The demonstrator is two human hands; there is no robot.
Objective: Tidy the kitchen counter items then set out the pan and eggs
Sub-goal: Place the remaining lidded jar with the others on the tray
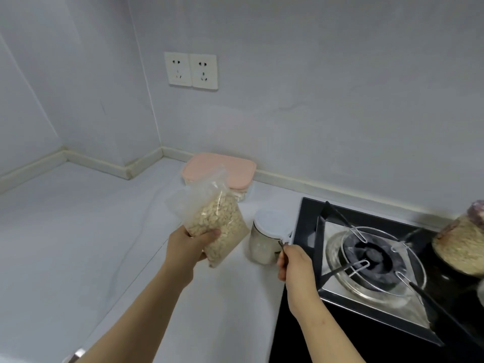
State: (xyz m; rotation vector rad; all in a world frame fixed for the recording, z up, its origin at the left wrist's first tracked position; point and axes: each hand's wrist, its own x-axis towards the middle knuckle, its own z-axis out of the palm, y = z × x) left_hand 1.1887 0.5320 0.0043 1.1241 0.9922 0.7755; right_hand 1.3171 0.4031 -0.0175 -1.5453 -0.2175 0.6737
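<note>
Bag [217,218] of pale flakes is hanging in the air left of the stove [372,258], held up above the white counter [78,244]. Left hand [193,246] is gripping it low down: fingers are wrapping round the back, thumb is pressing across the front. The bag is clear plastic, tilting a bit, with its loose top pointing up and away from the stove.

Right hand [293,260] is hovering at the stove's left edge with fingers curled tight. It is pinching a small piece [284,242] at the rim of a jar's white lid; clip or spoon handle, cannot tell.

Jar [264,239] is standing upright on the counter, just beside the stove's left edge, with something white inside and the lid on.

Pink-lidded box [220,171] is sitting farther back and left of the stove, near the wall, partly hidden behind the bag.

Big jar [461,244] of flakes is showing at the stove's right side, cut off by the frame edge.

Burner ring and wire pot stand are sitting bare in the stove's middle.

Two sockets [191,70] are showing on the wall, up and left of the stove.
</note>
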